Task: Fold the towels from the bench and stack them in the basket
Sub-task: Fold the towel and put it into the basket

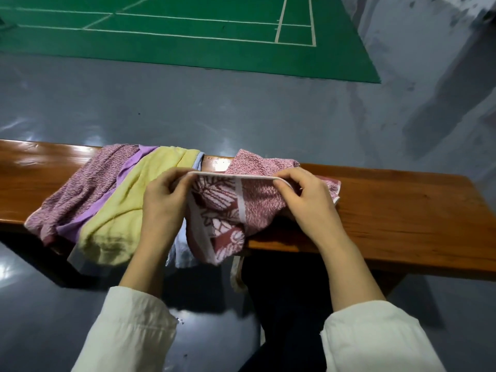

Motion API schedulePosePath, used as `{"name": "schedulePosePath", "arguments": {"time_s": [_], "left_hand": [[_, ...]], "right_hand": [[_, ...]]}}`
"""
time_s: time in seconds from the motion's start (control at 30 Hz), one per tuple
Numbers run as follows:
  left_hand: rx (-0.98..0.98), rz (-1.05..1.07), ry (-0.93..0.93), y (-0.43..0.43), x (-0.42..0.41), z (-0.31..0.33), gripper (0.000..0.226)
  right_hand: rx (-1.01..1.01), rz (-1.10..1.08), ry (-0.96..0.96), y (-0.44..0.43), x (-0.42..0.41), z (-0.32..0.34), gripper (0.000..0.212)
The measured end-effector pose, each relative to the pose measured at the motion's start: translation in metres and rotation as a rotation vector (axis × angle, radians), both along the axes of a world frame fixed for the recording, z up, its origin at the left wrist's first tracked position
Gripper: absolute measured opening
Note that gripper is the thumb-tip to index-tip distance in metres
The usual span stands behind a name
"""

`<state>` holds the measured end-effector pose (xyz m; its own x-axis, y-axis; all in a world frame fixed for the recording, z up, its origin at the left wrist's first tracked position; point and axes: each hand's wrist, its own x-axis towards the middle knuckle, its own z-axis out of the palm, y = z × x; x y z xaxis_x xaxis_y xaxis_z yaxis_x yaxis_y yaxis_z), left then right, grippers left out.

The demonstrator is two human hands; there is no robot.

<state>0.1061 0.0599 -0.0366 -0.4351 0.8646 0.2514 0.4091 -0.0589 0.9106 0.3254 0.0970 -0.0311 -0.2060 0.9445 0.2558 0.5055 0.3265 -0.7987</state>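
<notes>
A maroon towel with a white flower pattern (pixel 228 210) lies across the wooden bench (pixel 402 210), its near end hanging over the front edge. My left hand (pixel 163 202) pinches its pale top hem at the left corner. My right hand (pixel 306 197) pinches the same hem at the right, so the edge is stretched between them. Left of it lies a heap of towels: a yellow one (pixel 120 210), a purple one (pixel 107 208), a pink speckled one (pixel 77 189) and a pale blue one (pixel 182 242) peeking out below. No basket is in view.
The bench runs left to right over a shiny grey floor (pixel 241 108). A green court mat with white lines (pixel 188 30) lies beyond it. My dark trouser leg (pixel 290 304) is under the bench's front edge. A light strap (pixel 237 272) hangs beneath the towel.
</notes>
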Motion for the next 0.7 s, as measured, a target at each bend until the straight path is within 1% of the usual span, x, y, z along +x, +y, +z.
{"name": "schedulePosePath", "arguments": {"time_s": [0.03, 0.1, 0.13, 0.2, 0.27, 0.3, 0.33, 0.37, 0.43, 0.47, 0.6, 0.7], "left_hand": [[0.028, 0.009, -0.049, 0.001, 0.007, 0.002, 0.018], [0.035, -0.016, -0.067, 0.003, 0.022, 0.006, 0.025], [0.024, -0.074, -0.059, 0.003, 0.031, 0.007, 0.024], [-0.026, -0.269, -0.075, 0.0, 0.048, 0.008, 0.016], [-0.104, -0.447, -0.05, -0.001, 0.062, 0.005, 0.031], [-0.125, -0.476, 0.021, -0.002, 0.067, 0.002, 0.036], [-0.118, -0.46, 0.097, -0.002, 0.069, -0.001, 0.033], [-0.089, -0.408, 0.15, -0.002, 0.069, -0.001, 0.026], [-0.022, -0.301, 0.161, -0.002, 0.063, 0.002, 0.009], [0.001, -0.265, 0.154, -0.001, 0.058, 0.005, 0.006], [0.077, -0.143, 0.167, -0.001, 0.031, 0.016, 0.01], [0.09, -0.02, 0.191, -0.002, 0.004, 0.018, 0.01]], "right_hand": [[-0.018, 0.008, 0.046, -0.001, 0.0, 0.0, 0.008], [-0.051, 0.041, 0.131, -0.002, -0.002, 0.001, 0.009], [-0.062, 0.063, 0.16, -0.002, -0.003, 0.001, 0.009], [-0.068, 0.109, 0.194, -0.003, -0.005, 0.001, 0.012], [-0.079, 0.132, 0.206, -0.004, -0.007, 0.0, 0.019], [-0.088, 0.132, 0.206, -0.005, -0.006, 0.0, 0.021], [-0.093, 0.124, 0.199, -0.005, -0.005, 0.0, 0.021], [-0.09, 0.115, 0.181, -0.004, -0.004, -0.001, 0.02], [-0.071, 0.097, 0.106, -0.003, -0.002, -0.003, 0.016], [-0.068, 0.088, 0.063, -0.003, -0.001, -0.003, 0.016], [-0.127, 0.064, -0.109, -0.003, 0.0, -0.003, 0.021], [-0.123, 0.009, -0.147, -0.002, 0.001, -0.001, 0.019]]}}
